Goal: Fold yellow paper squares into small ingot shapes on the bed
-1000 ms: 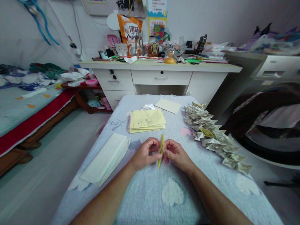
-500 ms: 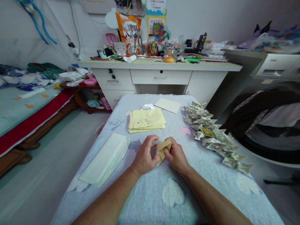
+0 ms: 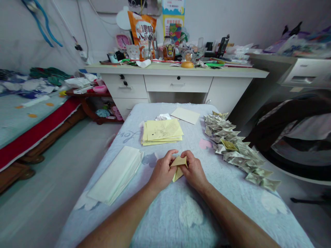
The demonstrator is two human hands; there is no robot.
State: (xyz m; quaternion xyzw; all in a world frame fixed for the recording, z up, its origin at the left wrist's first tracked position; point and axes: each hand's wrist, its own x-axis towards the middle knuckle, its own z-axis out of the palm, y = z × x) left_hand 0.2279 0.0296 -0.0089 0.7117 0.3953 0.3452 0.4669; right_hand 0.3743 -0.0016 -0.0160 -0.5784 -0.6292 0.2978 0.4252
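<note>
Between my two hands is a folded piece of yellow paper (image 3: 178, 168), its upper flap standing out in a point. My left hand (image 3: 163, 172) grips its left side with thumb and fingers. From the right, my right hand (image 3: 194, 171) pinches the other side, fingers curled over the edge. Beyond the hands lies a stack of yellow paper sheets (image 3: 162, 132) with printed marks on top. To the left rests a stack of pale folded paper (image 3: 116, 175). Rows of folded paper pieces (image 3: 232, 151), mostly greyish with a few yellow ones, sit at the right.
A cloth with pale patterns (image 3: 165, 220) covers the work surface. A cream card (image 3: 185, 115) and crumpled white tissue (image 3: 163, 117) lie at its far end. Behind stands a cluttered white desk (image 3: 178, 84). A washing machine (image 3: 297, 79) is at the right, a bed (image 3: 33, 117) at the left.
My left hand has closed in from beside the paper and now grips its left side. The paper has turned, with its upper flap now spread between both hands.
</note>
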